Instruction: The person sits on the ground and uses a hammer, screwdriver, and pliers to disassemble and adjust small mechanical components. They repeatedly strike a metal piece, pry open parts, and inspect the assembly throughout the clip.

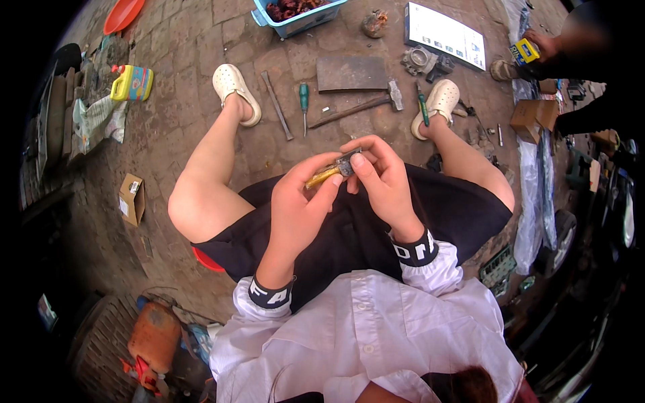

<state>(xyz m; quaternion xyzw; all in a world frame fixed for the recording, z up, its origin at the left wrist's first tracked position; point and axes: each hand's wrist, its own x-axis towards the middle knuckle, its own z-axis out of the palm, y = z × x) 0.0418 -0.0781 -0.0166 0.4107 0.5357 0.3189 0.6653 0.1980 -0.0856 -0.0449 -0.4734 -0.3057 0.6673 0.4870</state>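
Above my dark-clothed lap, both hands hold one small metal part [325,177], with a brass-yellow side and a dark grey end. My left hand [300,201] is closed round the yellow side. At the dark end, the thumb and fingers of my right hand [384,183] pinch it. The fingers partly cover the part, so its exact kind does not show. On the brick ground beyond my hands lie a hammer [356,111], a green-handled screwdriver [304,107], a long metal bar [277,106] and a flat metal plate [351,73]. A green-handled tool [422,104] rests by my right shoe.
A blue basin [302,24] of reddish-brown pieces stands at the far side. Near it are a white box [445,37] and a cast metal part [419,60]. At far right, another person's hand [541,46] holds a yellow-and-blue box [524,52]. A yellow jug [132,83] stands left.
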